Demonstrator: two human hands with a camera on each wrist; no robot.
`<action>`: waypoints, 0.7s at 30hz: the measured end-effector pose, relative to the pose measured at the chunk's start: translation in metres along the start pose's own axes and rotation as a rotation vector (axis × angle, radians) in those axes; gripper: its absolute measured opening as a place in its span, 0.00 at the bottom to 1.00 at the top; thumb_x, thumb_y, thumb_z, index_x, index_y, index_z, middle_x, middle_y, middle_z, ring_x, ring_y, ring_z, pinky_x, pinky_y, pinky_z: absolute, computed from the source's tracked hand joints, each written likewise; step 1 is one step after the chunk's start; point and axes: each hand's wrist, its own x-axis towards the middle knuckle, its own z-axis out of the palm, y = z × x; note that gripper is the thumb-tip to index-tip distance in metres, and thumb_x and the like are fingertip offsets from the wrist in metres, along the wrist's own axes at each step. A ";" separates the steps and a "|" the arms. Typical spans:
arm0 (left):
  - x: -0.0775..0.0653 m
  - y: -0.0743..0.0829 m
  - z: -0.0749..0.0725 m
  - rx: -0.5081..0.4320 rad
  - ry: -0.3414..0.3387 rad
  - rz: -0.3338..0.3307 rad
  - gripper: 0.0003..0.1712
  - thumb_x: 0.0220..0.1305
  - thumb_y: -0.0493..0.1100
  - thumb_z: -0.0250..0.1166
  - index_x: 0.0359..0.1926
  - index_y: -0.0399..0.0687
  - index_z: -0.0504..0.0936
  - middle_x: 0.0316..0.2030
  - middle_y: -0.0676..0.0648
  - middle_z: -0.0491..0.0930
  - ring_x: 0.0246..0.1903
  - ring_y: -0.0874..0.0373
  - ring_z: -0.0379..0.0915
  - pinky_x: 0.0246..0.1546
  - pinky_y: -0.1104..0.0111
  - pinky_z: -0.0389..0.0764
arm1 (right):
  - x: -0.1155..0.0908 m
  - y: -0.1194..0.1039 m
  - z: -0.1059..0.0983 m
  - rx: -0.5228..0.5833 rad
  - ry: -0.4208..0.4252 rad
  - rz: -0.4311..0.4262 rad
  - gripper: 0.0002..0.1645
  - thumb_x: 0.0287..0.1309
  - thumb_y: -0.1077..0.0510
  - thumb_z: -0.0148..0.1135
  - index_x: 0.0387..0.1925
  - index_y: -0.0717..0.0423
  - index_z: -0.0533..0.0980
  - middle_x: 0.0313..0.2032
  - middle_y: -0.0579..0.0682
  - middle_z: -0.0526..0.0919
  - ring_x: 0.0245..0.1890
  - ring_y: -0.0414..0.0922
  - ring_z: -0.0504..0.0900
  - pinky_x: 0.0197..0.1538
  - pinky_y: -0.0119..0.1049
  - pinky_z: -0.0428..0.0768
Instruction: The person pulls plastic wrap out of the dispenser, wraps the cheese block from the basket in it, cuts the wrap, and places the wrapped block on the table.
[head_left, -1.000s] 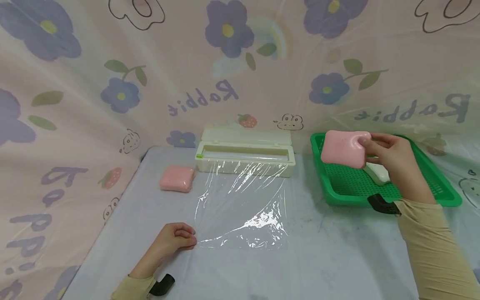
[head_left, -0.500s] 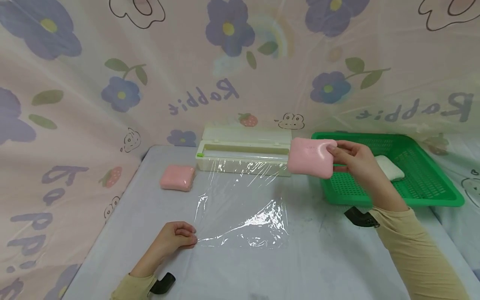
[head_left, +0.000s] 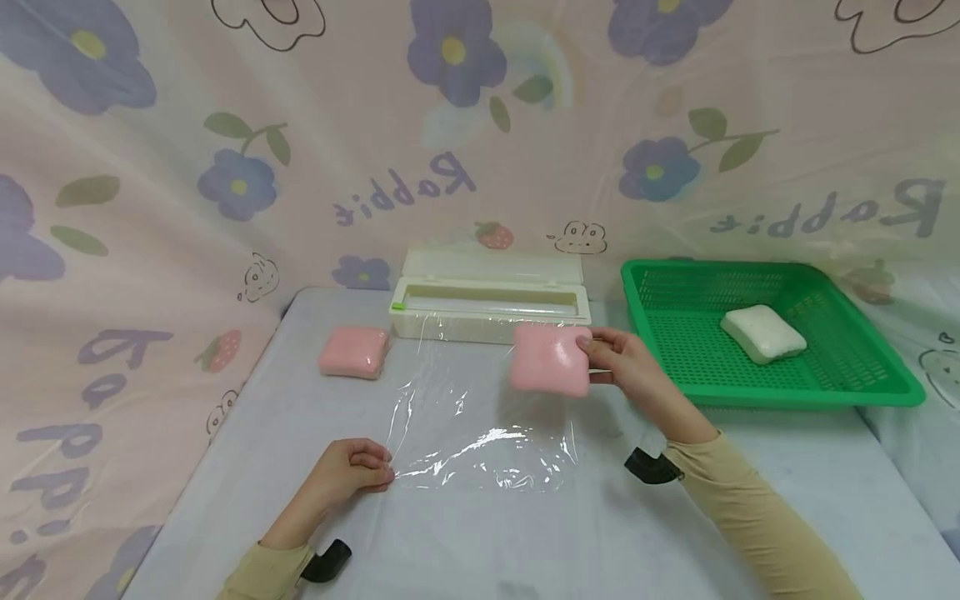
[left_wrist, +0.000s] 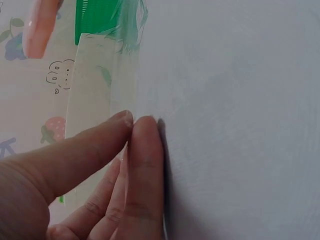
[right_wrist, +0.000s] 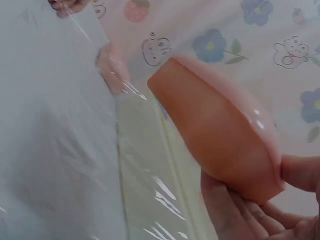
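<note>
1. The pink block [head_left: 549, 360] is held raised above the clear film [head_left: 465, 462], over the film's 1 o'clock area.
2. The pink block is gripped at its 3 o'clock edge by the right hand [head_left: 628, 367], with the thumb on the upper face.
3. The film's 8 o'clock corner is pinched by the left hand [head_left: 348, 468]; the hands are set well apart.
4. The film is spread across the counter [head_left: 637, 542] from the open dispenser box [head_left: 457, 325], located at the block's 11 o'clock.
5. A second pink block [head_left: 354, 352] is placed at 9 o'clock.
6. A white block [head_left: 763, 333] is contained in the green basket [head_left: 787, 396] at 3 o'clock.
</note>
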 end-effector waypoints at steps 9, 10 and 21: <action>0.002 -0.002 0.000 -0.012 0.015 -0.037 0.17 0.51 0.26 0.70 0.41 0.21 0.75 0.27 0.43 0.82 0.27 0.55 0.81 0.33 0.65 0.85 | 0.006 0.031 0.034 0.143 -0.067 0.043 0.26 0.68 0.56 0.55 0.58 0.73 0.66 0.36 0.47 0.83 0.36 0.42 0.83 0.42 0.39 0.83; 0.002 -0.002 0.000 -0.016 0.017 -0.041 0.17 0.51 0.27 0.70 0.41 0.22 0.75 0.27 0.43 0.82 0.27 0.56 0.81 0.33 0.65 0.85 | 0.007 0.033 0.038 0.150 -0.074 0.051 0.26 0.68 0.56 0.55 0.57 0.73 0.66 0.36 0.48 0.83 0.36 0.42 0.83 0.42 0.40 0.83; 0.001 -0.003 0.000 -0.018 0.011 -0.026 0.17 0.51 0.27 0.70 0.41 0.21 0.75 0.27 0.42 0.82 0.28 0.56 0.81 0.32 0.65 0.85 | 0.011 0.058 0.069 0.184 -0.129 0.142 0.27 0.67 0.54 0.57 0.57 0.72 0.68 0.41 0.53 0.82 0.38 0.45 0.81 0.43 0.39 0.83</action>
